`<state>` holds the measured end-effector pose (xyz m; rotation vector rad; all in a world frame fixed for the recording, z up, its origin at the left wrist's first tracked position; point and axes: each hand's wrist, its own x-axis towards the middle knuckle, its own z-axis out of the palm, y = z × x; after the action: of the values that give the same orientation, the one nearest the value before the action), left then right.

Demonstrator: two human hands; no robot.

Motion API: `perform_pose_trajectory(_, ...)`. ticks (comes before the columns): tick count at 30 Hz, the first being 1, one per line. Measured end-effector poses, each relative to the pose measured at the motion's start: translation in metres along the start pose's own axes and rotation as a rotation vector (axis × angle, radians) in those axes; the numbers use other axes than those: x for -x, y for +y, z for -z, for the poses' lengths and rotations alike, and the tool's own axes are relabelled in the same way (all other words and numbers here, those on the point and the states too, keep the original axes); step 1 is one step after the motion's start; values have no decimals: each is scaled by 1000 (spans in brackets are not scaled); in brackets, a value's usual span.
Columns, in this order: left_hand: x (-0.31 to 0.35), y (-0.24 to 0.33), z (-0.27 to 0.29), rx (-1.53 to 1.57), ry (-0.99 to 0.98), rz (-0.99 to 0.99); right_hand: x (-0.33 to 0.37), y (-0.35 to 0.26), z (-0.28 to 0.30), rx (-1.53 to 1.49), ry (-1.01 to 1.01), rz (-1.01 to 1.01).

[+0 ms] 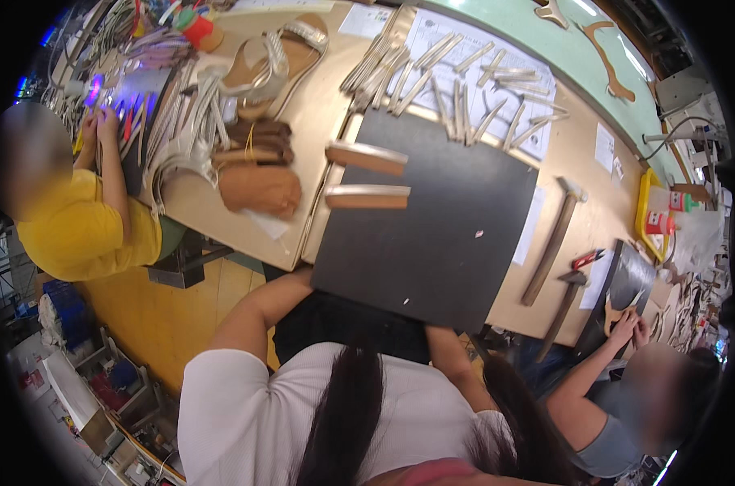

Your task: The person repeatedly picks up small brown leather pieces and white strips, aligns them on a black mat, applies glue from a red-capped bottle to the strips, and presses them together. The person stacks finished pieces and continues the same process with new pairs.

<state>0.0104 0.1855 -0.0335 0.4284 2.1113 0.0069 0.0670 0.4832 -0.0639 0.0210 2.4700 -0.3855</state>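
Both my forearms reach forward and disappear under the near edge of a large black board that lies on the workbench. My left forearm goes under its left corner, my right forearm under its near edge. Neither hand shows. On the far left part of the board lie two tan, pale-edged blocks, side by side. Beyond the board, several silvery strips are spread over white paper sheets.
Two hammers lie right of the board. Sandals and brown leather pieces sit at left. A person in yellow works at far left, another person's hand at right. A yellow tray holds small containers.
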Motion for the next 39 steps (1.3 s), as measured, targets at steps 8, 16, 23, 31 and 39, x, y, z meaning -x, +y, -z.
perform_pose_trajectory(8,29,-37,-36,-9,284,-131,45,-8,-49,86,518,49)
perform_pose_trajectory(16,93,-98,-46,315,780,185,128,18,-35,-453,618,-586)
perform_pose_trajectory(23,93,-110,-52,490,629,235,137,4,-19,-490,532,-446)
perform_pose_trajectory(31,178,-105,-59,624,365,30,209,-1,-36,-700,123,-231)
perform_pose_trajectory(39,156,-103,-36,789,195,67,194,-28,3,-318,197,-133)
